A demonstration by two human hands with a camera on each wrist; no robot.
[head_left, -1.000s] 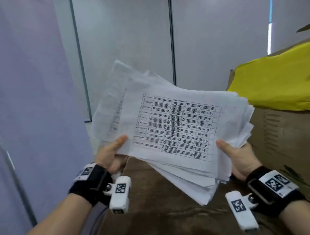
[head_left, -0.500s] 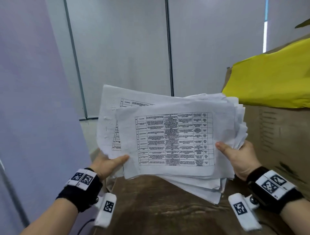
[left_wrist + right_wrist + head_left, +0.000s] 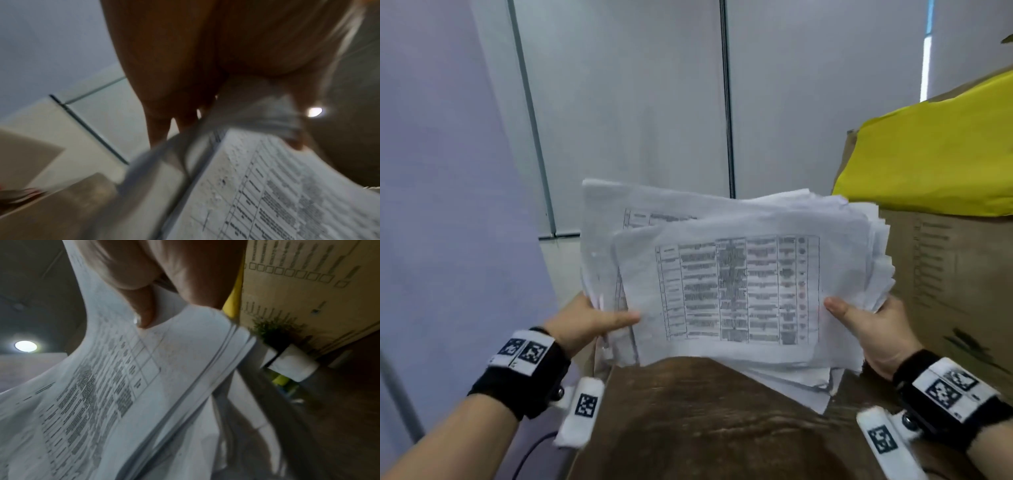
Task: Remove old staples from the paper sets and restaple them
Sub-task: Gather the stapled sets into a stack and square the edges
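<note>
A thick, uneven stack of white printed paper sets (image 3: 736, 284) hangs in the air above a brown wooden table (image 3: 705, 421). The top sheet carries a printed table. My left hand (image 3: 589, 320) grips the stack's left edge, thumb on top and fingers underneath. My right hand (image 3: 866, 325) grips the right edge the same way. In the left wrist view the paper stack (image 3: 267, 186) is blurred below my fingers (image 3: 158, 129). The right wrist view shows my thumb (image 3: 141, 311) pressing on the top sheet of the stack (image 3: 123, 394). No staple or stapler is visible.
A cardboard box (image 3: 959, 281) with a yellow sheet (image 3: 931, 154) draped over it stands at the right, close to my right hand. Grey partition panels (image 3: 626, 102) rise behind. A small potted plant (image 3: 287, 352) stands on the table by the box.
The stack has come down and levelled, now lower in the head view and nearer the table. Both hands keep their grip; the left hand has shifted down and left along the edge.
</note>
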